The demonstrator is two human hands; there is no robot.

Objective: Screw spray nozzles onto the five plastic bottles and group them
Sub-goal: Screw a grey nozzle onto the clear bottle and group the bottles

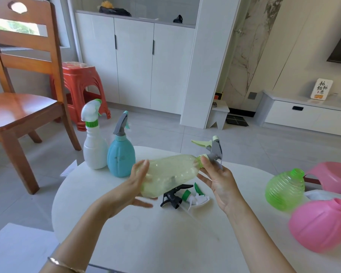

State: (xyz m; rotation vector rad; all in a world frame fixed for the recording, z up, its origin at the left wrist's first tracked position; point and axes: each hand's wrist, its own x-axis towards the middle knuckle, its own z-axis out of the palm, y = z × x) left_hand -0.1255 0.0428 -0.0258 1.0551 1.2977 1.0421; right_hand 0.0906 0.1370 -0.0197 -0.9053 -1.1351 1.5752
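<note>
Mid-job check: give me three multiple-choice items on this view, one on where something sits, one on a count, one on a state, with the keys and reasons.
1. Where do the two loose nozzles lie?
A. On the wooden chair
B. On the table, below the held bottle
C. On the floor

2. How many bottles stand upright with nozzles fitted?
A. Two
B. Four
C. None

3. What is the state of the pink bottle?
A. Capped with a nozzle
B. Held in a hand
C. Neck open, no nozzle

Answers:
1 B: the black nozzle and the white and green nozzle rest on the table, under the clear bottle held by the left hand and right hand.
2 A: only the white bottle and the blue bottle stand fitted.
3 C: the pink bottle lies on its side with a bare neck.
</note>
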